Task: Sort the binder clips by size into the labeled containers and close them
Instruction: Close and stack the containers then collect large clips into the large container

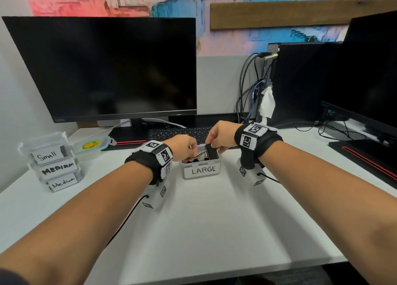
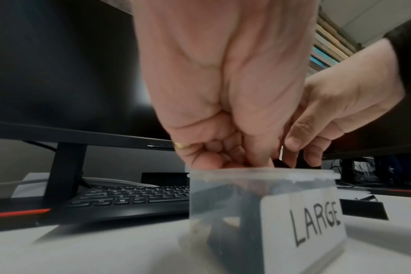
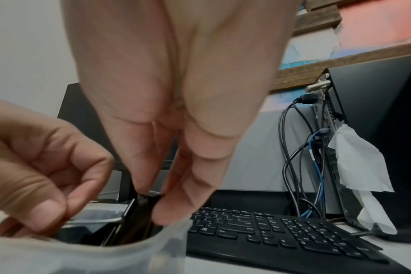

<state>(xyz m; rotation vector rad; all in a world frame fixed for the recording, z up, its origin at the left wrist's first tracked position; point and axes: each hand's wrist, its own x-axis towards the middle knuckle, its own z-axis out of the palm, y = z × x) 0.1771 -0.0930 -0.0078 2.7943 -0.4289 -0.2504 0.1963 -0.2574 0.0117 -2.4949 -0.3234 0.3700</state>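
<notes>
Head view is bright, soft light from above. The white desk (image 1: 214, 220) glows pale w/ faint grey shadows under both arms. Edges bend a lot, so the big monitor (image 1: 103, 67) leans & the wall art looks smeared. Its screen is dark, no glare. Left wrist view is dimmer & fuzzy: the LARGE box (image 2: 265, 213) up close is blurry, the label letters soft. Right wrist view is blurry near the fingertips (image 3: 167, 213), but the keyboard (image 3: 282, 233) & cables (image 3: 293, 148) look sharper.
</notes>
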